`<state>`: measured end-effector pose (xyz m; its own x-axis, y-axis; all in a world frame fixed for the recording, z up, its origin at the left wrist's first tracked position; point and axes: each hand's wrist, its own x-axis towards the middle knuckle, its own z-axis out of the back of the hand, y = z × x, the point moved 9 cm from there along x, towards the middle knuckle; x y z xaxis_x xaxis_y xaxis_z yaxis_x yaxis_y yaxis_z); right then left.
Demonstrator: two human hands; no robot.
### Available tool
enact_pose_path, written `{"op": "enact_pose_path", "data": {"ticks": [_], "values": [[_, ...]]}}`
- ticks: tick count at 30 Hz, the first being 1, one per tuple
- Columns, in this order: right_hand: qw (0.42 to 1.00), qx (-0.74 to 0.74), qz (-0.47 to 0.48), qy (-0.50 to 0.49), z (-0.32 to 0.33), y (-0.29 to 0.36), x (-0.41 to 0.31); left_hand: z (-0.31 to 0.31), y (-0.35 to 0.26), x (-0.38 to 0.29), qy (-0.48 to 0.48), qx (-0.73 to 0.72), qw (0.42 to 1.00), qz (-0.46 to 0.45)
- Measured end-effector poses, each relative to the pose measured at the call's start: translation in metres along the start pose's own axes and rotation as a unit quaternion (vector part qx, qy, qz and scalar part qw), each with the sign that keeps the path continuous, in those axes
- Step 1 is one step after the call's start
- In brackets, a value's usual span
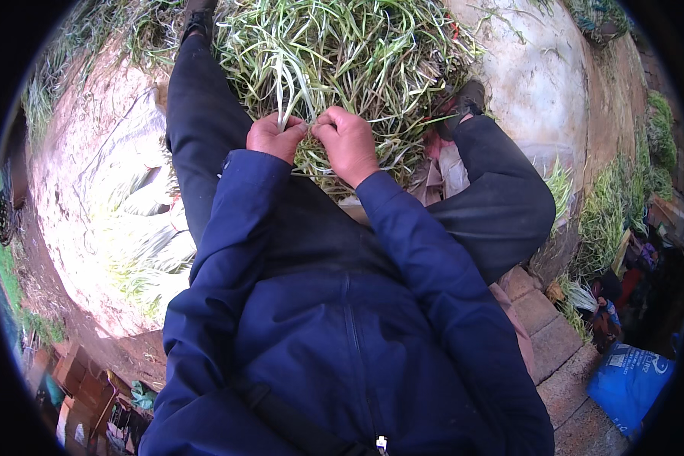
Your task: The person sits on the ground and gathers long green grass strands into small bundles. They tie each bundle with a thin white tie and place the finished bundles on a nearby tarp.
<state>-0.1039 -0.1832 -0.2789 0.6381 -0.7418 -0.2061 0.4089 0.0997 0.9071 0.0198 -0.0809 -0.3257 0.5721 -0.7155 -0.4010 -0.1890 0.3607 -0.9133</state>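
My left hand (276, 137) is closed around a few pale green-white leafy stalks (283, 85), which stick up and away between thumb and fingers. Close beside it, my right hand (346, 143) has thumb and forefinger bent together at the tips. Whether a thin strand is pinched there is too small to tell. Both hands are above the near edge of a large heap of long, narrow green leaves and stalks (342, 51), possibly chives. The heap lies between my spread legs, with yellowed and dry strands mixed in.
Bundled pale stalks (165, 245) lie on a sunlit sheet (119, 137) at left. More greens (610, 211) are along the right edge. A blue printed bag (630, 385) rests by stone blocks (547, 342) at lower right; bricks (77, 370) are at lower left.
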Motion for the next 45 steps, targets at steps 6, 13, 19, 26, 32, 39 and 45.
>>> {"op": "enact_pose_path", "data": {"ticks": [6, 13, 19, 26, 32, 39, 45], "values": [[0.922, 0.352, -0.144, 0.079, -0.016, -0.033, 0.003, 0.000, 0.007, -0.002, 0.014, 0.081, 0.996, 0.034], [0.879, 0.427, -0.207, 0.046, 0.011, -0.050, 0.012, -0.026, 0.024, -0.022, 0.173, 0.136, 0.965, 0.142], [0.898, 0.413, -0.148, 0.028, 0.030, -0.041, 0.016, -0.022, 0.028, -0.016, 0.141, 0.139, 0.971, 0.133], [0.952, 0.243, -0.103, 0.158, -0.005, -0.011, 0.004, -0.006, 0.005, -0.020, 0.035, -0.170, 0.967, 0.186], [0.975, 0.124, -0.052, 0.177, -0.028, 0.001, -0.012, -0.011, -0.012, -0.026, 0.025, -0.177, 0.970, 0.163], [0.986, -0.081, 0.024, 0.141, -0.001, 0.002, -0.029, 0.021, -0.042, -0.025, -0.070, -0.243, 0.967, 0.042], [0.989, -0.114, 0.011, 0.094, 0.017, -0.007, -0.036, 0.049, -0.063, -0.025, -0.111, -0.275, 0.955, 0.012]]}}
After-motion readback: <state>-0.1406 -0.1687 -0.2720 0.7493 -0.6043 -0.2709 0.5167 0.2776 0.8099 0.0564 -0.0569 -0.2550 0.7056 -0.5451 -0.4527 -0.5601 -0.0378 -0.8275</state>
